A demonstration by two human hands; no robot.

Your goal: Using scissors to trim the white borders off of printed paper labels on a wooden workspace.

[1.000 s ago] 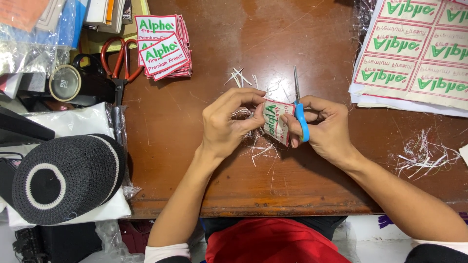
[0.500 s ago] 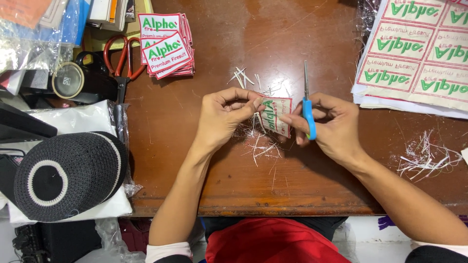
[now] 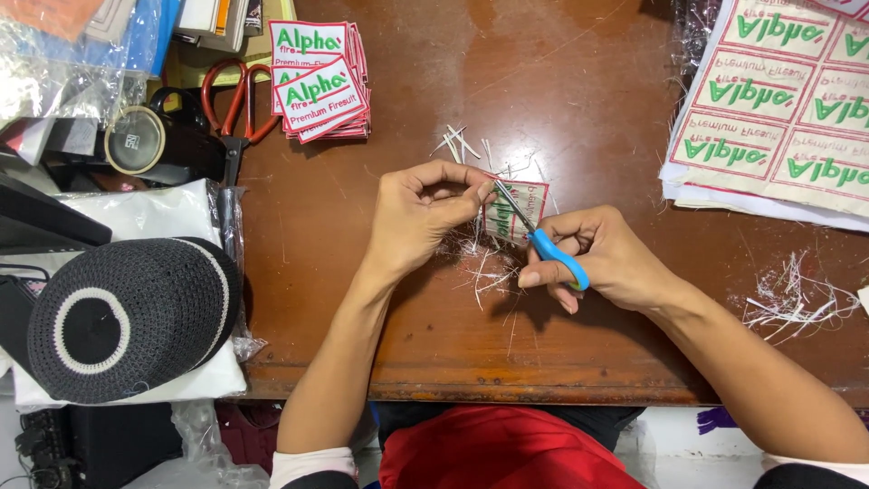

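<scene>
The fingers of the left hand are pressed together in a pinch on the left edge of a small patch. The patch is held up just above the counter, near the middle, so that its edge can be reached from the side.

The fingers of the right hand are curled through the blue handles of small scissors. The thin blades are pointed up and to the left, and their tips are laid at the top left corner of the patch. It cannot be told whether the blades are shut or a little apart.

White scraps are scattered under and around both hands, most likely trimmed bits that were let fall there. More scraps are heaped at the right, near the right arm.

A stack of cut patches is kept at the far left, out of the way of the hands. Red scissors are laid just left of that stack. A big sheet of uncut patches is spread at the far right, within reach. A black cap with a white ring is rested on a white cloth at the near left.
</scene>
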